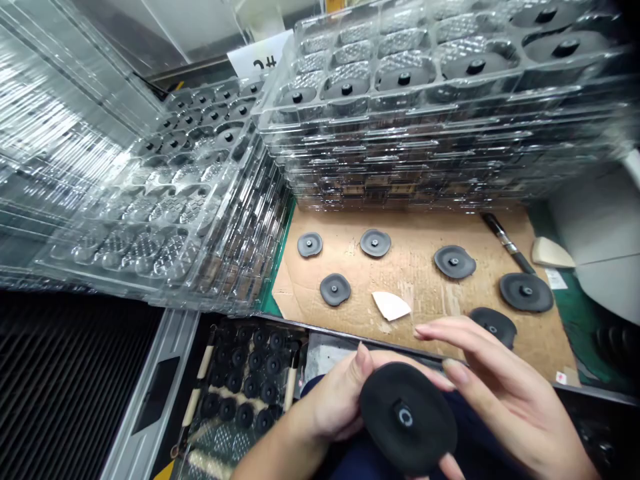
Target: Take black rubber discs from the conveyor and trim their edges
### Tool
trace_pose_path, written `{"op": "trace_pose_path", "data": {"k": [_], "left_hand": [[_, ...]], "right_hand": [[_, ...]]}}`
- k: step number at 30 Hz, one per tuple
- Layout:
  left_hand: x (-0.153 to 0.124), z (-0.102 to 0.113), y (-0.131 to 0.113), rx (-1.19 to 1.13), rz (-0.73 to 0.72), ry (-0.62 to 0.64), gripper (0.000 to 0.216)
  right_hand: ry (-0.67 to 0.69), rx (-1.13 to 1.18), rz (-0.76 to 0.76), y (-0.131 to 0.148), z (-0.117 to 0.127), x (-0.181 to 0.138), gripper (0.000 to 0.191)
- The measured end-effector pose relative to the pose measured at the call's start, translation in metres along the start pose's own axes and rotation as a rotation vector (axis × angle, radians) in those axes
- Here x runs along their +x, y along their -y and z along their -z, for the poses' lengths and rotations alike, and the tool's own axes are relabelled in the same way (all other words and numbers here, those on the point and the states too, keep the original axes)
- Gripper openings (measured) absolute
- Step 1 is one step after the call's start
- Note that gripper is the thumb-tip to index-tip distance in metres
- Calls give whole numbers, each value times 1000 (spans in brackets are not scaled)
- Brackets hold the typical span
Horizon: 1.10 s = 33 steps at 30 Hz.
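My left hand grips a round black disc with a raised hub marked by a pale ring at its centre. Its fingers wrap behind the disc, and fingertips show below the rim. Beside it on the right, my right hand is open, thumb and fingers apart, and holds nothing. Another dark disc lies on the cardboard, partly hidden behind that hand. More such discs, like this one and this one, lie spread over the cardboard sheet. A white wedge-shaped pad lies among them.
Stacked clear plastic trays rise behind the cardboard; another tray stack stands left, some pockets holding discs. A black marker-like tool and a cream wedge lie right. A crate of discs sits below, beside a dark ribbed conveyor-like surface.
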<state>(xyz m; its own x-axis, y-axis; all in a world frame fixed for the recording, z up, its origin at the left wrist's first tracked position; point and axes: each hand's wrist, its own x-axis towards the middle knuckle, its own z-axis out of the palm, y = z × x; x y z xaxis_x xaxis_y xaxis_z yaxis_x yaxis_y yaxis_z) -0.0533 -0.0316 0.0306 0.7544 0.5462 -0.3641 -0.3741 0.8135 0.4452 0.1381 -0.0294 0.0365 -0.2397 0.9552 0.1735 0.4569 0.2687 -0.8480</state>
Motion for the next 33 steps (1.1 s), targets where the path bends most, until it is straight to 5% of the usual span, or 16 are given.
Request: {"op": "trace_pose_path", "data": {"k": [4, 33], "left_hand": [[-2, 3, -3, 118, 11, -63, 76], [2, -1, -2, -67, 190, 71, 86]], "right_hand": [[81, 91, 4, 4, 1, -2, 24], [210, 151, -40, 6, -2, -7, 31]]}}
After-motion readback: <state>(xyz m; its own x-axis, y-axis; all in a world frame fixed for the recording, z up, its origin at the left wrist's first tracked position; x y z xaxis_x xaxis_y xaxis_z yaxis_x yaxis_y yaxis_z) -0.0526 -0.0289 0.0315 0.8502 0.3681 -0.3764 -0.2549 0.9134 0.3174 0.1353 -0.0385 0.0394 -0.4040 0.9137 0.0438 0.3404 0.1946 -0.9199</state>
